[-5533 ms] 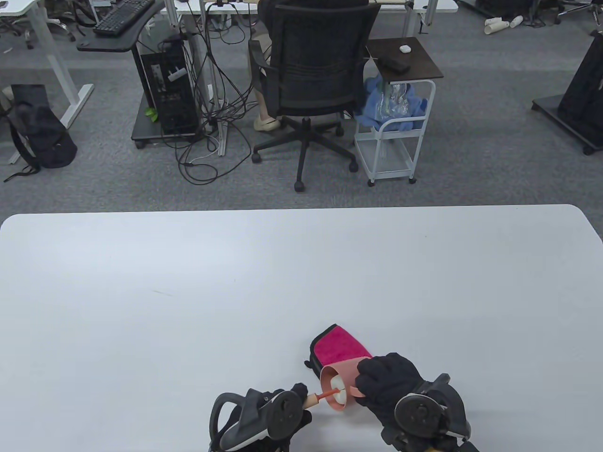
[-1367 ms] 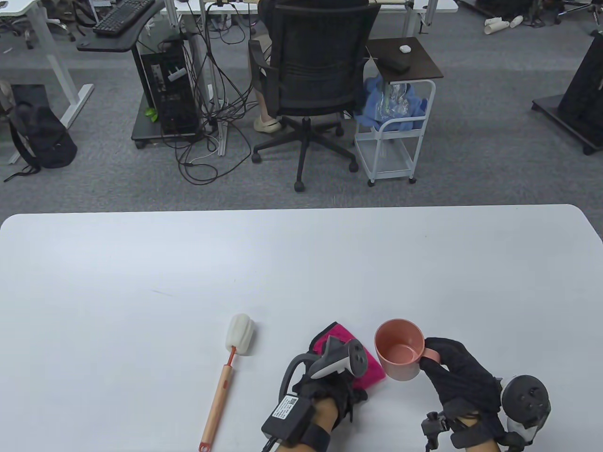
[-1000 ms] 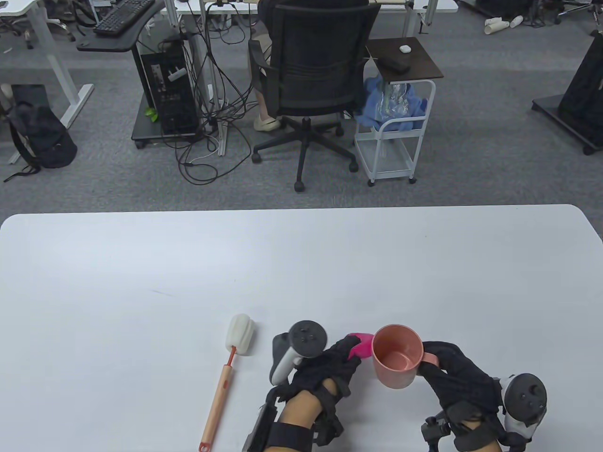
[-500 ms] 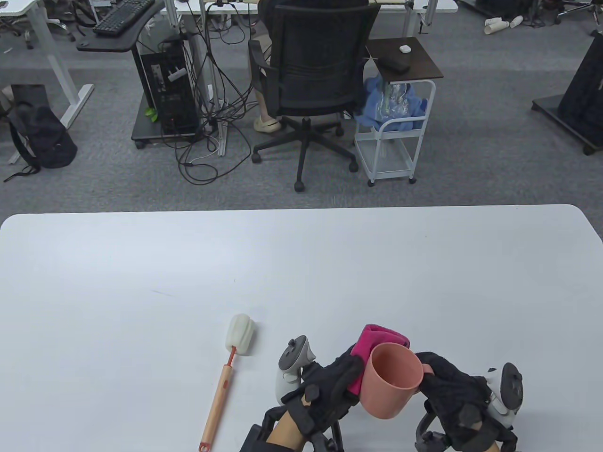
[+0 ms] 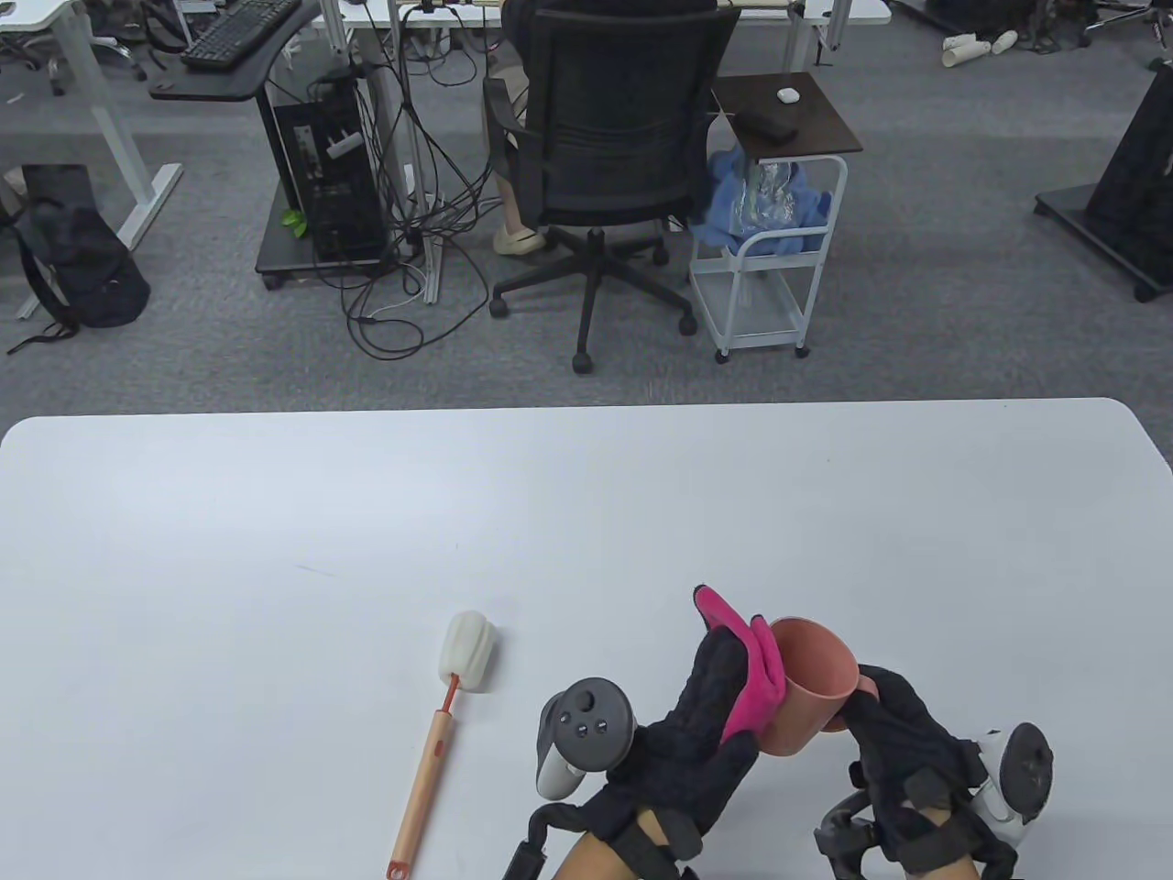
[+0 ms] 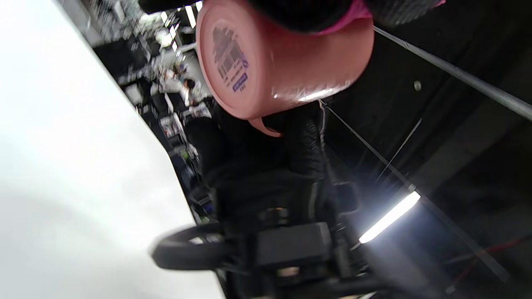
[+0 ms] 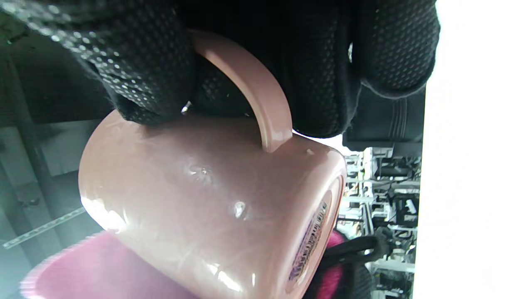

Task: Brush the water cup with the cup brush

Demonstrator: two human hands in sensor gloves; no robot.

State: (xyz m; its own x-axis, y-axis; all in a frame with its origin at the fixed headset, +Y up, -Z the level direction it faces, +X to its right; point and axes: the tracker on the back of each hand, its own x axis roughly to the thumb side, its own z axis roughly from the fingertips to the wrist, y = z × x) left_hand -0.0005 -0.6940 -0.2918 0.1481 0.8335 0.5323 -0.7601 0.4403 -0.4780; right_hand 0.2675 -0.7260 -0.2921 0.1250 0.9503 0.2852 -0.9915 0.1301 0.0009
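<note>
My right hand (image 5: pixel 893 724) grips the pink water cup (image 5: pixel 811 683) by its handle (image 7: pixel 253 91) and holds it tilted above the table; its labelled base shows in the left wrist view (image 6: pixel 266 62). My left hand (image 5: pixel 710 706) holds a magenta cloth (image 5: pixel 751 674) pressed against the cup's side and rim. The cloth also shows in the right wrist view (image 7: pixel 95 270). The cup brush (image 5: pixel 440 724), with a white sponge head (image 5: pixel 470 646) and a wooden handle, lies free on the table to the left of my hands.
The white table (image 5: pixel 367 513) stretches wide around the hands. Beyond its far edge stand an office chair (image 5: pixel 609 137), a small white cart (image 5: pixel 770 220) and desks with cables on grey carpet.
Earlier the brush was inside the cup. It now lies on the table. My left hand picked up the magenta cloth and brought it up against the cup, which my right hand tilted.
</note>
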